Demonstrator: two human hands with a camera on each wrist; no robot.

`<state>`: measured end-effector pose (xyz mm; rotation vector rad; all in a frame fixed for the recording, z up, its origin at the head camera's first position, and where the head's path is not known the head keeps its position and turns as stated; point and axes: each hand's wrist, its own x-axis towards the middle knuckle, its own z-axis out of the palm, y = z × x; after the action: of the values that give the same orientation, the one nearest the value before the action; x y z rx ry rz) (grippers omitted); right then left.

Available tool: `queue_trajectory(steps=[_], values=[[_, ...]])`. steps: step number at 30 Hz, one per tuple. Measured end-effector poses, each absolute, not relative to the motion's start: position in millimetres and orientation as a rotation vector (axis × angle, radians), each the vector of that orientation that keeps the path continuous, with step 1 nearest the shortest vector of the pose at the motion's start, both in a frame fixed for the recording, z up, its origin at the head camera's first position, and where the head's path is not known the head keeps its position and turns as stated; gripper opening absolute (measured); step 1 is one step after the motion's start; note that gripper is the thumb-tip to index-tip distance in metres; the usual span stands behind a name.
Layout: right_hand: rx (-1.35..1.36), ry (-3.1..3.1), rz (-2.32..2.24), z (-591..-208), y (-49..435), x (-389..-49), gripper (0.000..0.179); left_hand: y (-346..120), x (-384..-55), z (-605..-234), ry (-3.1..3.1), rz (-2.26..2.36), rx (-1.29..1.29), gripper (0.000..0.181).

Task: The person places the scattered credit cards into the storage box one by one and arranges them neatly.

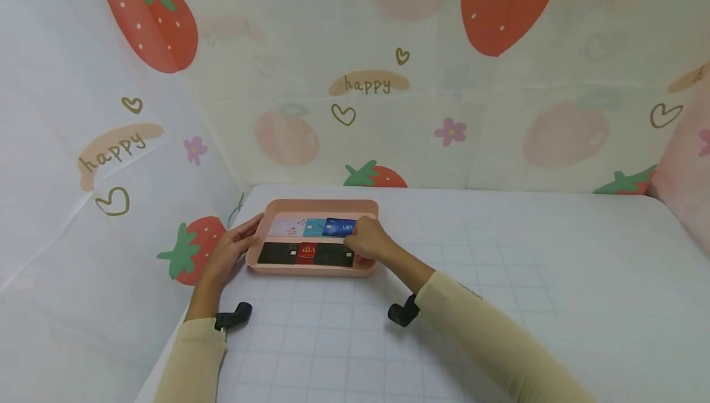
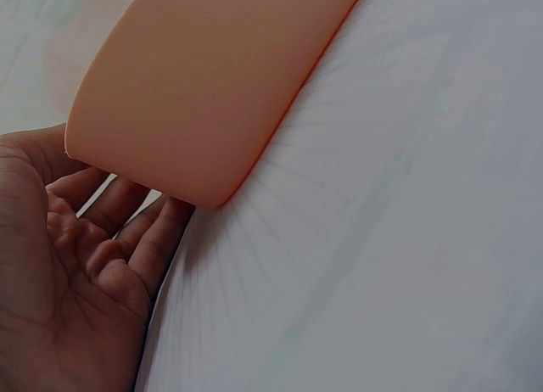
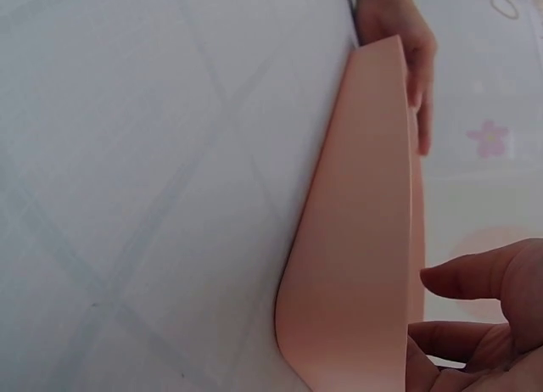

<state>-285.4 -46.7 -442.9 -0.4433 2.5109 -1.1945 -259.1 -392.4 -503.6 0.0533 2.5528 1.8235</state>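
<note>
A pink tray (image 1: 313, 271) lies flat on the table, with two rows of cards inside. The back row has a pale patterned card (image 1: 285, 227), a light blue card (image 1: 314, 227) and a dark blue VIP card (image 1: 339, 227). In front lie black cards (image 1: 277, 253) around a red VIP card (image 1: 307, 253). My left hand (image 1: 230, 254) holds the tray's left end, thumb at the rim, fingers against the outer wall. My right hand (image 1: 370, 240) reaches over the right end, beside the dark blue card; its fingertips are partly hidden behind the tray wall in the right wrist view.
The white table (image 1: 471, 280) has a faint grid and extends far to the right of the tray. A strawberry-print curtain (image 1: 222, 101) rises behind the table and along its left side. Dark wrist cameras (image 1: 403, 312) sit at both cuffs.
</note>
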Motion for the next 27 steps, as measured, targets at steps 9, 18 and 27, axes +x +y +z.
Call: queue_trajectory(steps=[9,18,27], values=[[-0.464,2.495,-1.195,-443.7,-45.2,-285.2,0.036,-393.8,-262.1,-507.8,2.533,1.854,0.092,0.053],[-0.486,2.458,-1.231,-443.1,-42.9,-285.3,0.034,-391.5,-266.4,-508.2,2.507,1.877,0.071,0.054],[-0.573,2.459,-1.299,-434.0,-37.6,-282.9,0.033,-391.3,-264.7,-503.8,2.512,1.835,0.007,0.058]])
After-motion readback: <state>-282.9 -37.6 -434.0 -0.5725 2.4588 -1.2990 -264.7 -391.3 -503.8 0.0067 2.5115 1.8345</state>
